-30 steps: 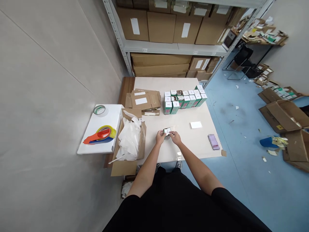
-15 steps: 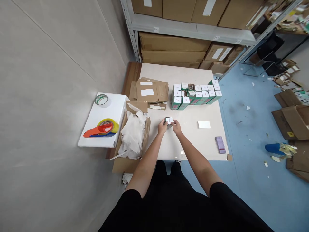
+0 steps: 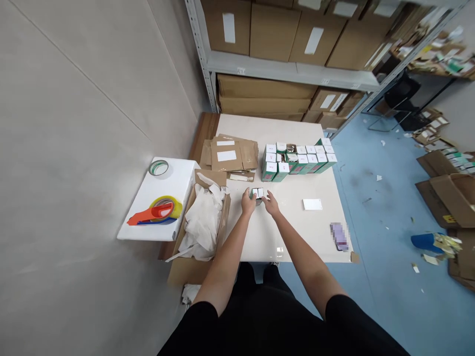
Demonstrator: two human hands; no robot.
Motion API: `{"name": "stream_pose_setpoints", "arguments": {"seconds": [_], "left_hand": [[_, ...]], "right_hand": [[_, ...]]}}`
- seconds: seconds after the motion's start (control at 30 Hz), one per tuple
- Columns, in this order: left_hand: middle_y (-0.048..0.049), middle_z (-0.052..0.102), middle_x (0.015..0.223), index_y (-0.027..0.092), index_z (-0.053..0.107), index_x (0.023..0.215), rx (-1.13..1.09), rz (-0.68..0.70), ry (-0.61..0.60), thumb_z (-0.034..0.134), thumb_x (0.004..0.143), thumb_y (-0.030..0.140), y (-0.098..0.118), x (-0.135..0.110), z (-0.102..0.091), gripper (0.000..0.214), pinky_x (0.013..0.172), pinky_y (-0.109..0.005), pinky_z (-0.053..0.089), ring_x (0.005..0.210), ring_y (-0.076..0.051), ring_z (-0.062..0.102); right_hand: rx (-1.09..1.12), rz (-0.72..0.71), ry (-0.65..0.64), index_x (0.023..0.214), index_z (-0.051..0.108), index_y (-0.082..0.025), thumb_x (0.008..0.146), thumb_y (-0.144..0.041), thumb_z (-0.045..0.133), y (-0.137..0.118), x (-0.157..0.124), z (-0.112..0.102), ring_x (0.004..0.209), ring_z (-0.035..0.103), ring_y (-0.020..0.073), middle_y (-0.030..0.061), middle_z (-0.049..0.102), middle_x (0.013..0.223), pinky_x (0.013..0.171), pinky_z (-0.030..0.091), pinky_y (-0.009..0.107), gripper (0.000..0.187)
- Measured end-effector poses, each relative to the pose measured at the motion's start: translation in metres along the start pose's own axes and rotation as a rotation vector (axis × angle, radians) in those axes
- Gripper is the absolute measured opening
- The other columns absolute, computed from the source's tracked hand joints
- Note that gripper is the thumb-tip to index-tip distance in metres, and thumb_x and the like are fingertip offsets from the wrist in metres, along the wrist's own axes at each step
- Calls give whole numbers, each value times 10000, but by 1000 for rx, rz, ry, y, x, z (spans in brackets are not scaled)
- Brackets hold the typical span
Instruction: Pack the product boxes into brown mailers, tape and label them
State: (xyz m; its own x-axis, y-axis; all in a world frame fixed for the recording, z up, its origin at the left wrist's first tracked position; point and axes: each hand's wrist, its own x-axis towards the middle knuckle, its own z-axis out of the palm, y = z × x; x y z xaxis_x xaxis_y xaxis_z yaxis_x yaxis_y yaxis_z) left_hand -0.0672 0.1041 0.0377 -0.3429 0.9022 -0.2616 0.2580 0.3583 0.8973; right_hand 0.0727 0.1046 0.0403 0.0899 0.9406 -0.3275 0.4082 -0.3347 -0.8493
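A small carton (image 3: 257, 192) with a white top split by a dark line and some green on its side is on or just above the table in front of me. My left hand (image 3: 248, 201) is closed on its left side, with the thumb over the near edge. At the right side, my right hand (image 3: 271, 203) has its fingers apart, the fingertips close to the carton; whether they touch it I cannot make out. Beyond stand rows of green-and-white cartons (image 3: 283, 170), a few with open tops. What the small carton contains is hidden.
Flattened cardboard (image 3: 245, 153) lies at the back left. An open cardboard box with white paper (image 3: 203, 217) stands left, beside a white block (image 3: 137, 185) bearing an orange tape dispenser (image 3: 152, 213) and tape rolls. A white card (image 3: 312, 204) and a purple item (image 3: 339, 236) lie right.
My right hand has loosened from the small carton and its fingers have spread. The left hand stays on it. The whole view has tilted up slightly, showing more of the shelf.
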Motion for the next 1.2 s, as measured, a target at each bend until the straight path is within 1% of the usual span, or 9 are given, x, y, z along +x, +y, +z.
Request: {"name": "stream_pose_setpoints", "arguments": {"seconds": [0.1,0.27,0.47,0.57,0.7,0.8,0.9,1.07,1.2], "left_hand": [[-138,627,1405,211,612,1371,-112,139,28,591,945,330,19,-26,-20,443,1096,-415,471,1286,-266,605],[-121,665,1331,223,651,1287,-254,278,68,586,957,339,42,-79,-60,355,982,-388,547,1187,-245,648],[-128,659,1342,220,643,1289,-322,305,108,592,949,300,49,-107,-108,353,936,-380,572,1134,-230,672],[-128,672,1317,218,642,1293,-341,332,209,575,960,298,48,-107,-146,349,942,-375,572,1137,-226,673],[-124,677,1308,226,640,1311,-302,358,417,558,972,296,36,-116,-215,356,958,-381,567,1157,-234,667],[-118,672,1330,233,634,1330,-263,364,574,548,980,293,19,-134,-271,366,990,-388,553,1180,-236,660],[-120,688,1308,220,647,1312,-250,312,728,545,984,310,-1,-162,-315,355,986,-373,555,1154,-228,677],[-137,704,1268,206,652,1295,-285,208,895,547,980,346,-26,-205,-353,360,952,-365,576,1138,-230,691],[-136,713,1240,212,664,1262,-321,173,954,552,969,354,-34,-220,-361,345,968,-391,577,1112,-237,706]], "right_hand": [[143,-90,114,1370,589,-194,848,-505,622,-8,-29,-12,1156,666,269,159,663,1339,970,539,427,608],[240,-252,213,1257,625,-219,867,-406,581,-30,-85,-21,1086,670,244,123,709,1228,859,560,387,435],[191,-393,148,1217,641,-219,875,-363,585,-73,-113,5,1131,667,253,113,717,1210,890,563,398,375],[169,-506,50,1235,648,-216,885,-347,584,-103,-113,36,1156,662,255,121,703,1250,935,562,415,379],[119,-694,-156,1245,670,-219,900,-314,570,-148,-115,95,1160,662,252,121,694,1274,942,576,417,372],[27,-856,-293,1230,689,-219,900,-278,556,-185,-118,148,1138,667,250,115,711,1238,945,575,418,361],[-199,-978,-396,1191,708,-191,872,-239,613,-217,-125,202,1132,664,260,124,721,1222,997,540,414,336],[-749,-1012,-591,985,723,-134,877,-239,691,-245,-145,267,1007,676,259,140,738,1088,891,510,331,154],[-937,-1022,-536,986,700,-100,900,-237,698,-243,-157,278,983,663,257,172,719,1092,862,481,322,162]]}}
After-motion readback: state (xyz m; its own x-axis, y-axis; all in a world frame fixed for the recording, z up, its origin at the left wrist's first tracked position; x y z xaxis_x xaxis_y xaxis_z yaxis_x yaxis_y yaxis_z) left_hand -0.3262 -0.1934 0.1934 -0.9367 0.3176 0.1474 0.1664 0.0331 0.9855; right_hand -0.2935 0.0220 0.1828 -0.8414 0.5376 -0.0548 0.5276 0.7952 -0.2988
